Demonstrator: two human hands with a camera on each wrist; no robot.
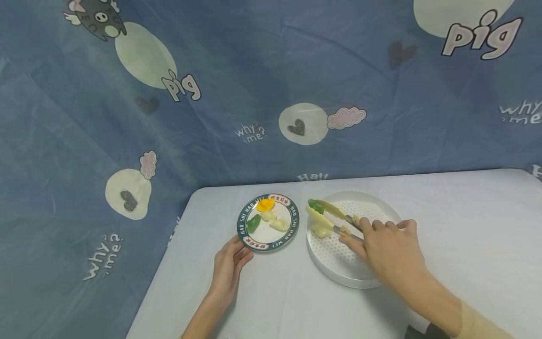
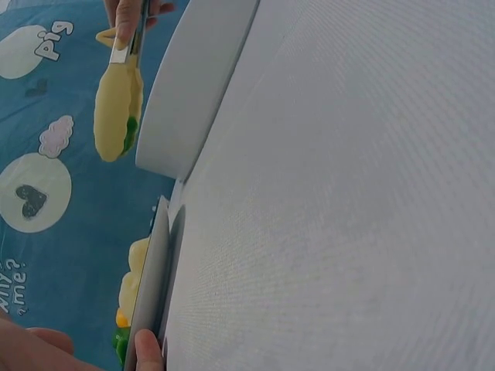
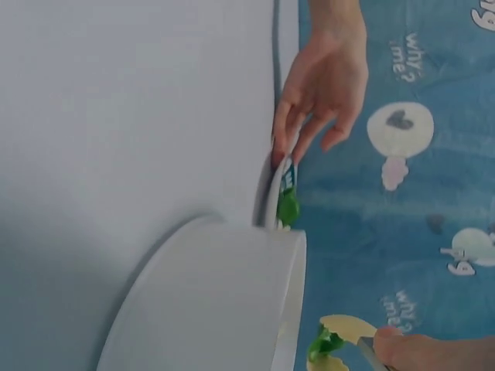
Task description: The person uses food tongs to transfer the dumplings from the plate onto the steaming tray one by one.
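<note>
My left hand [image 1: 228, 263] pinches the near left rim of a small plate [image 1: 275, 246], white with a dark green lettered border. On it lie a yellow-orange piece [image 1: 265, 205], a green piece [image 1: 253, 223] and pale yellow pieces [image 1: 278, 224]. My right hand [image 1: 394, 247] grips tongs with pale yellow heads [image 1: 332, 208] and metal arms. Between the heads sits a green piece [image 1: 315, 205], over the left side of a round white tray [image 1: 343, 278] with a dimpled base. Close under the tongs is a pale yellow piece [image 1: 322, 230]; other small ones are partly hidden by the tongs and fingers.
The plate stands just left of the tray, with a narrow gap between them. The tray has a raised wall [image 3: 209, 301]. Both are on a white-covered table [image 1: 182, 292], and a blue printed cloth [image 1: 237, 84] hangs behind its far edge.
</note>
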